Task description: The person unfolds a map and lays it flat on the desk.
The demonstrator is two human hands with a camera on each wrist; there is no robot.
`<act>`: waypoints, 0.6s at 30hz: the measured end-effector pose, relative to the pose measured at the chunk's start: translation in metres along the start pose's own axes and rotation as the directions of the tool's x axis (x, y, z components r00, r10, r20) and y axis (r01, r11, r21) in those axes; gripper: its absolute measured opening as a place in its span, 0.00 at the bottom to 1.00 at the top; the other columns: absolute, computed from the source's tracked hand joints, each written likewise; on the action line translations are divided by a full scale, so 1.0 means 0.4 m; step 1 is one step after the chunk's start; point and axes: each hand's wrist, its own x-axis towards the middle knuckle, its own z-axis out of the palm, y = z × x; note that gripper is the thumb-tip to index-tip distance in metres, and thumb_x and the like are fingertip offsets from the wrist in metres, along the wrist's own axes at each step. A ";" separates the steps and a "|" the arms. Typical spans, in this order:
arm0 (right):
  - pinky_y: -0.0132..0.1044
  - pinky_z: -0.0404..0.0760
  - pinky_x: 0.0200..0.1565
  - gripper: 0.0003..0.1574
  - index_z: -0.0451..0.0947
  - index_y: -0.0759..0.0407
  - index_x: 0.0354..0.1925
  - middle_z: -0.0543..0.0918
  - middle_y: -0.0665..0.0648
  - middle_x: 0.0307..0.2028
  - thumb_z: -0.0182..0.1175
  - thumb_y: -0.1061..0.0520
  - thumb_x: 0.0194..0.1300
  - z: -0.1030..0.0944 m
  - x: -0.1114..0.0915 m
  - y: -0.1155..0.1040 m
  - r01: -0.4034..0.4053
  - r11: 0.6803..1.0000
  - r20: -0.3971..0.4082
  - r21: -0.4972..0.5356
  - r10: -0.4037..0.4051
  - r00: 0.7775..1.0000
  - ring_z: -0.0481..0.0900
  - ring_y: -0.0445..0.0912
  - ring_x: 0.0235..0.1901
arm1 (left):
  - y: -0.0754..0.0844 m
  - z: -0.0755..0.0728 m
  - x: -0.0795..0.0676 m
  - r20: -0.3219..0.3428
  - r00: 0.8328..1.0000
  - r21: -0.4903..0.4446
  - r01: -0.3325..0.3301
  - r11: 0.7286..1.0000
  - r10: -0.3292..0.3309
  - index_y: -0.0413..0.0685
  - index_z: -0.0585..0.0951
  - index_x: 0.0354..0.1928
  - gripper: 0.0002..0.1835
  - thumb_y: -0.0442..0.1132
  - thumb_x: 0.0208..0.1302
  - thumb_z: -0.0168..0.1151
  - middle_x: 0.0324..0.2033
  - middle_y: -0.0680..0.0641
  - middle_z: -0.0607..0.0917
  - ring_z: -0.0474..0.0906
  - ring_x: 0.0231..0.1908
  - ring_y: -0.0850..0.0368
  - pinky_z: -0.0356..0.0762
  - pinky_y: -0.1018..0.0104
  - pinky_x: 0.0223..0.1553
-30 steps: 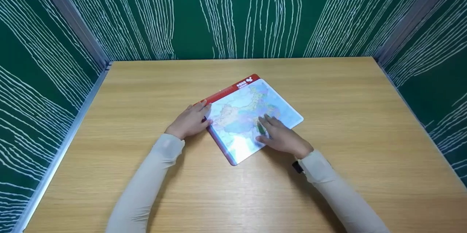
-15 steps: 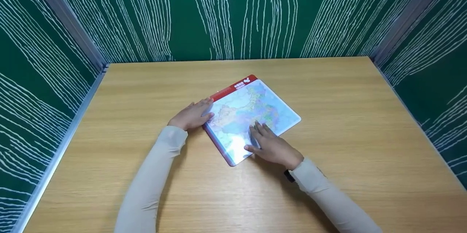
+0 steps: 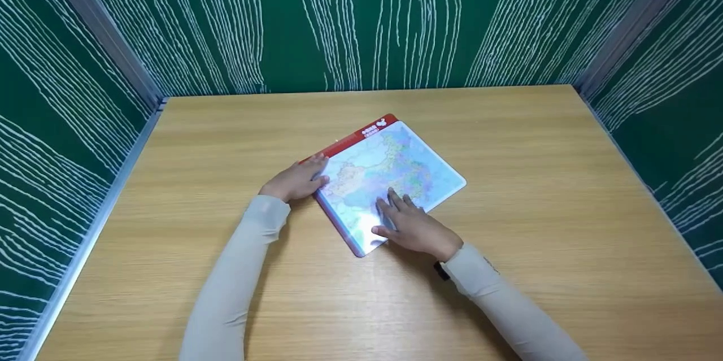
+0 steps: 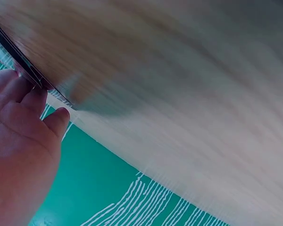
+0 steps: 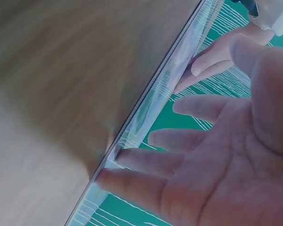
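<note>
Left hand (image 3: 295,181), fingers relaxed, rests on the left corner of a red-edged map board (image 3: 367,172) flat on bench (image 3: 542,180); right hand (image 3: 417,229) spread, ungripping, over its near-right edge.

A light brown, wood-grained bench (image 3: 565,208) is carrying a map sheet (image 3: 375,174). The map sheet is lying near the bench's middle, sitting skewed to the bench's far edge, and 2 of its sides are showing red. Light is gleaming on the bench's near part.
</note>
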 end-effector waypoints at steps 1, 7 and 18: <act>0.63 0.54 0.68 0.48 0.50 0.58 0.74 0.45 0.66 0.75 0.47 0.32 0.69 -0.001 0.001 -0.001 -0.002 1.000 0.003 0.002 0.002 1.000 0.45 0.66 0.73 | 0.000 0.000 -0.001 -0.002 1.000 0.003 0.000 1.000 0.000 0.63 0.46 0.76 0.38 0.61 0.70 0.45 0.76 0.58 0.46 0.36 0.76 0.60 0.34 0.54 0.75; 0.68 0.54 0.66 0.48 0.51 0.56 0.74 0.46 0.66 0.75 0.47 0.32 0.68 -0.008 0.003 -0.003 -0.031 0.999 0.013 0.014 0.031 0.999 0.45 0.68 0.72 | 0.004 0.002 -0.012 -0.008 1.000 0.006 -0.010 1.000 0.010 0.60 0.48 0.76 0.37 0.59 0.70 0.46 0.76 0.55 0.47 0.38 0.76 0.59 0.35 0.53 0.75; 0.74 0.54 0.61 0.49 0.52 0.55 0.74 0.49 0.67 0.74 0.48 0.30 0.67 -0.014 0.017 0.017 -0.049 0.997 0.050 -0.066 0.052 0.997 0.45 0.70 0.71 | 0.002 0.007 -0.029 0.011 1.000 0.051 -0.026 0.998 0.025 0.57 0.47 0.76 0.38 0.58 0.70 0.47 0.76 0.54 0.47 0.38 0.76 0.58 0.33 0.53 0.75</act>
